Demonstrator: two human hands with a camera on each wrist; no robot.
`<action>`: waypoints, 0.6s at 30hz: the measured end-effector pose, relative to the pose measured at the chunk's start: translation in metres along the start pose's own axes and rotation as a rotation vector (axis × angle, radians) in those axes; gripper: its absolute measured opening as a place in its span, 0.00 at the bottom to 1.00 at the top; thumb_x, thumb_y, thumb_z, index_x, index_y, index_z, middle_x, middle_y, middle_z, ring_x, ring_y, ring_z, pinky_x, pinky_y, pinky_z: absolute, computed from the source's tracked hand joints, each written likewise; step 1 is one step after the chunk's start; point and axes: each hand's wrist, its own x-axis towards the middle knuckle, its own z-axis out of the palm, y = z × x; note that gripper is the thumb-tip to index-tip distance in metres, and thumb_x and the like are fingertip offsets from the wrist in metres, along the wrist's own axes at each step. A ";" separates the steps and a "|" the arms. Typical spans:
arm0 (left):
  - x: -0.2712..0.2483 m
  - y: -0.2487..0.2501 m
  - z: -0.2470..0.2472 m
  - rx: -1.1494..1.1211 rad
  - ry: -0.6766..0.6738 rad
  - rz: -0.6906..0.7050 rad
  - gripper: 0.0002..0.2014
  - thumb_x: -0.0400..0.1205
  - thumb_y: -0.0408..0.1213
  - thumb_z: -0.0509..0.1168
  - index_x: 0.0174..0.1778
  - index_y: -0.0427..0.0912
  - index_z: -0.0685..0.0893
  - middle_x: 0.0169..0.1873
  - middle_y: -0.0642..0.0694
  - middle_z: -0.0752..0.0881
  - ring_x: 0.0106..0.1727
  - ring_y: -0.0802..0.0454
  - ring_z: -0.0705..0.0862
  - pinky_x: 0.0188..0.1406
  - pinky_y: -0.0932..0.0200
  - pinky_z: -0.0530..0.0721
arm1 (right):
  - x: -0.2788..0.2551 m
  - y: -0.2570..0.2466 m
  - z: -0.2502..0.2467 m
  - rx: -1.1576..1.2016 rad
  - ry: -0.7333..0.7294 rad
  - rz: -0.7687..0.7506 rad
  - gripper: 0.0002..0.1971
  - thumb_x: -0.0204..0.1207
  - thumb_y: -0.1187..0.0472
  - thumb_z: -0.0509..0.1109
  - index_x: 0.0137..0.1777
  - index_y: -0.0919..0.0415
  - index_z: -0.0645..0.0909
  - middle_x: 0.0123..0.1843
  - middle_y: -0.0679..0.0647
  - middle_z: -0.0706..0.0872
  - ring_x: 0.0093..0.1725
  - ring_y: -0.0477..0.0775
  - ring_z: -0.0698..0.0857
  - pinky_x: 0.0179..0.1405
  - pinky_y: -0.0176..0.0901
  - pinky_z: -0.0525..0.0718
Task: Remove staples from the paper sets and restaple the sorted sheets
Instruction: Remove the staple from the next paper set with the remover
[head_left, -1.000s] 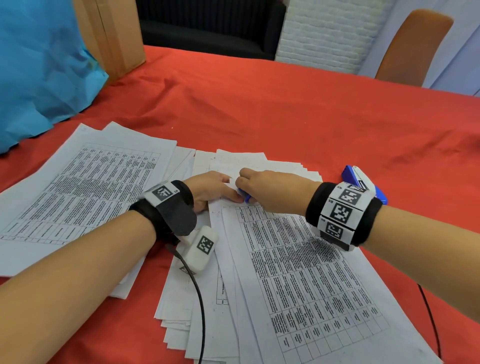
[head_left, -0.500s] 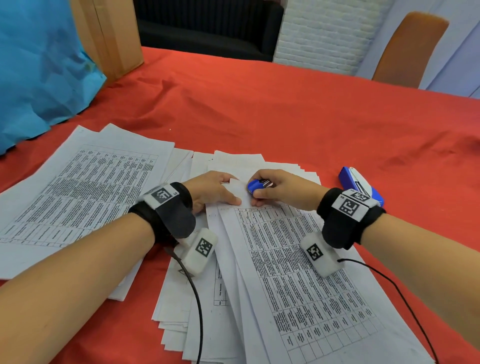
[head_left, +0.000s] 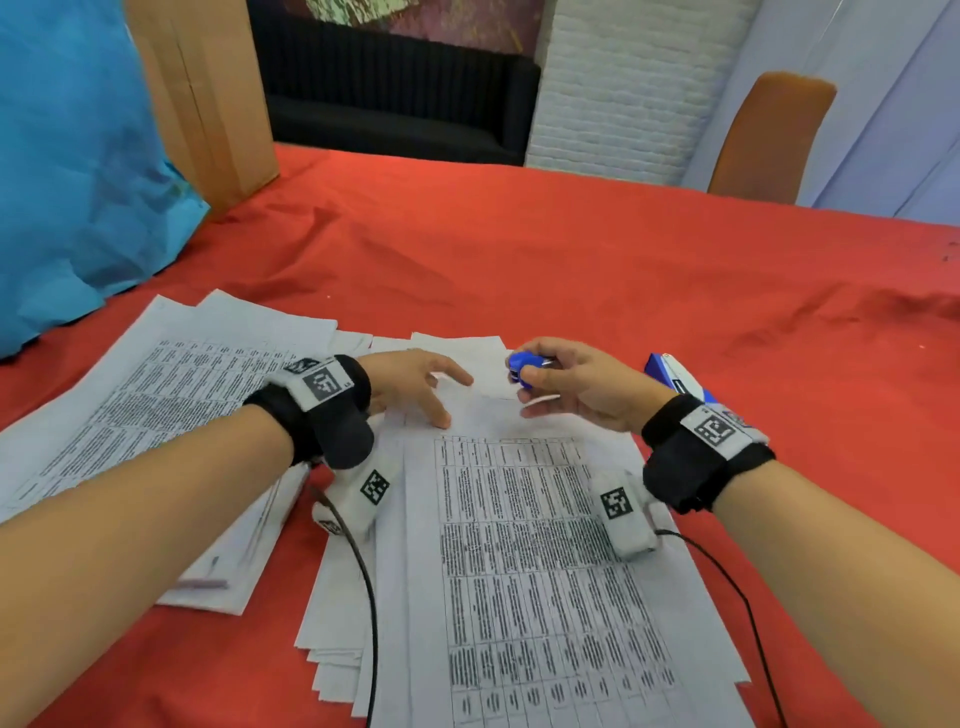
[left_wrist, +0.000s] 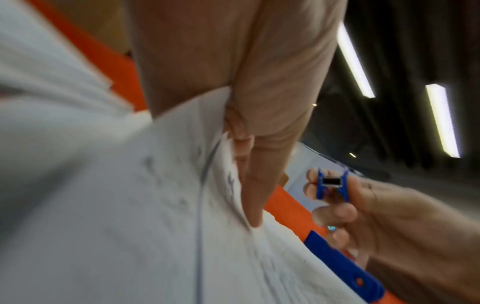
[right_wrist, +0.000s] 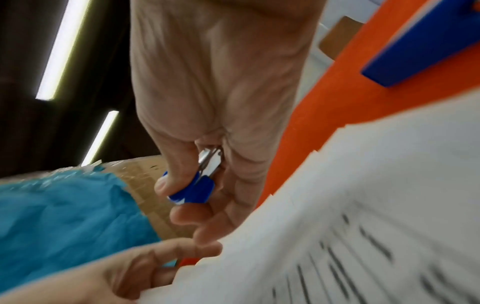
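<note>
- Three views to go through; from your head camera you see your right hand (head_left: 582, 384) raised just above the fanned paper stack (head_left: 530, 545), thumb and forefinger pinching the blue staple remover (head_left: 524, 366), the other fingers loosely extended below it.
- Your left hand (head_left: 410, 379) lies relaxed and spread, fingertips resting on the top edge of that same stack, holding nothing.
- Your right wrist strap covers most of the blue stapler (head_left: 675, 376) on the red tablecloth (head_left: 571, 249); only its far end shows.
- A second pile of printed sheets (head_left: 156, 395) lies to the left, partly under your left forearm. The print is too small to read, and no staple can be made out in any sheet.
- From your left wrist, the picture is blurred. You do get the staple remover (left_wrist: 331, 184) head-on, which the head view does not give, pinched from both sides; whether a staple sits inside I cannot tell. Your left fingers (left_wrist: 253, 191) press straight down on the paper (left_wrist: 130, 205). A blue bar, probably the stapler (left_wrist: 342, 265), is cut off by your right hand (left_wrist: 389, 222).
- From your right wrist, you see the remover's metal hinge end (right_wrist: 211, 161) behind its blue grips (right_wrist: 194, 190), hidden elsewhere. Your left hand (right_wrist: 130, 271) touches the blurred sheet edge, partly behind it.
</note>
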 end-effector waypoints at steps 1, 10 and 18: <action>-0.004 0.009 -0.003 0.136 0.073 0.038 0.26 0.75 0.32 0.74 0.69 0.48 0.78 0.62 0.45 0.79 0.64 0.51 0.76 0.64 0.59 0.74 | -0.002 -0.007 0.001 -0.090 0.007 -0.027 0.08 0.82 0.70 0.64 0.59 0.66 0.77 0.49 0.58 0.80 0.41 0.51 0.84 0.51 0.50 0.88; -0.006 0.046 0.033 -1.464 -0.162 -0.088 0.15 0.88 0.30 0.47 0.48 0.27 0.78 0.42 0.34 0.83 0.43 0.43 0.83 0.45 0.54 0.86 | 0.003 -0.034 0.031 -1.191 0.075 -0.298 0.13 0.76 0.66 0.71 0.60 0.64 0.79 0.53 0.55 0.80 0.52 0.55 0.80 0.50 0.40 0.73; 0.005 0.043 0.047 -1.461 -0.007 -0.230 0.14 0.88 0.28 0.51 0.44 0.26 0.78 0.40 0.34 0.82 0.40 0.45 0.82 0.28 0.56 0.88 | 0.001 -0.030 0.029 -1.315 0.063 -0.224 0.17 0.76 0.67 0.70 0.64 0.64 0.76 0.61 0.56 0.76 0.56 0.56 0.80 0.55 0.43 0.75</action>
